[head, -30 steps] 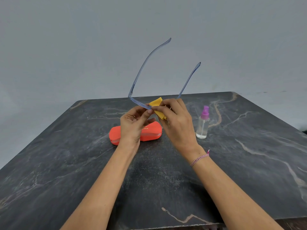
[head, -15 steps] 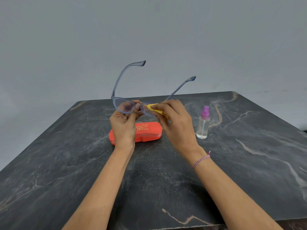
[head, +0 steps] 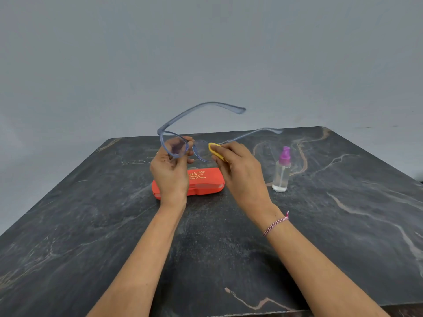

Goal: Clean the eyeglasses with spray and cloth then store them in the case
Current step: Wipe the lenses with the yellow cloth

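Fingers [head: 190, 141] of my left hand [head: 170, 175] pinch the eyeglasses [head: 194, 109] at the left rim, above the orange case [head: 206, 183]; my right hand [head: 240, 172] pinches the yellow cloth [head: 214, 148] against the right lens. Light, thin, probably fragile: grip rims, not temples.

dark marble-look table [head: 91, 213] with pale and tan veins. closed orange-red eyeglass case [head: 206, 183] lies flat near the middle, gold print on its lid. clear spray bottle [head: 282, 175] with purple nozzle stands upright to its right, not touching it.
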`<state>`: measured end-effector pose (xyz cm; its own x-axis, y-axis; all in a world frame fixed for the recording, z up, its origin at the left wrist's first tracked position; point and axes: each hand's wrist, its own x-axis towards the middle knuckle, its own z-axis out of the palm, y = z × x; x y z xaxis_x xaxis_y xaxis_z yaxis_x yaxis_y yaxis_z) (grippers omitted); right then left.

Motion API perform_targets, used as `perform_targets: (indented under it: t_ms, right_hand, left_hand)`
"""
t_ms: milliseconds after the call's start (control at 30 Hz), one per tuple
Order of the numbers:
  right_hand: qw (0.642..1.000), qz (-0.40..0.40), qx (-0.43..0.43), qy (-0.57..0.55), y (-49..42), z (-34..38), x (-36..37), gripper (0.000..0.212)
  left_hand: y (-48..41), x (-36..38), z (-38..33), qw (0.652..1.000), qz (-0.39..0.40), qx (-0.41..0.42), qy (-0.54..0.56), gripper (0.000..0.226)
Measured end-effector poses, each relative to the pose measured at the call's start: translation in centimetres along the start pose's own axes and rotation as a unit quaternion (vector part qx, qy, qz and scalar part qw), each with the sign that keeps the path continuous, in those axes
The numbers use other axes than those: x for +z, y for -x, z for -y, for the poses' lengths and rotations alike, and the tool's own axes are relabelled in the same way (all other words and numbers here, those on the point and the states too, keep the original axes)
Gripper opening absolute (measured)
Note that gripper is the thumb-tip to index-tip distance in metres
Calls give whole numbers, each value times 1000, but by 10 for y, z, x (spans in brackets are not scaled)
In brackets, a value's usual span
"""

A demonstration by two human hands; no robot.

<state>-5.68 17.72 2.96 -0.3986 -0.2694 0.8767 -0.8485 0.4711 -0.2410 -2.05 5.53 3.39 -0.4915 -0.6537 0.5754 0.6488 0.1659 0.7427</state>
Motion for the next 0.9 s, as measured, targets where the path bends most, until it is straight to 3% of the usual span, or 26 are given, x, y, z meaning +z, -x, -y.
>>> perform_targets:
  t_ms: [267, 500, 700, 800, 900]
  right_hand:
    - [996, -7, -4, -94, 1, 13, -3, 33]
    - [998, 9, 62, -18, 1, 11, 6, 33]
    - [990, -30, 54, -125, 0, 15, -3, 32]
    - [986, 18, 37, -161, -2, 12, -5, 30]
    - [991, 59, -7, -117, -1, 3, -4, 30]
  left_hand:
    - [3, 1, 1, 999, 23, 20, -11, 20]
    - [5, 3, 2, 998, 44, 30, -26, 14]
    - [7, 4, 3, 998, 59, 27, -26, 18]
    - [0, -2, 2, 1000, 26, 14, -2, 20]
    - [-6, -7, 2, 1000, 2, 15, 8, 23]
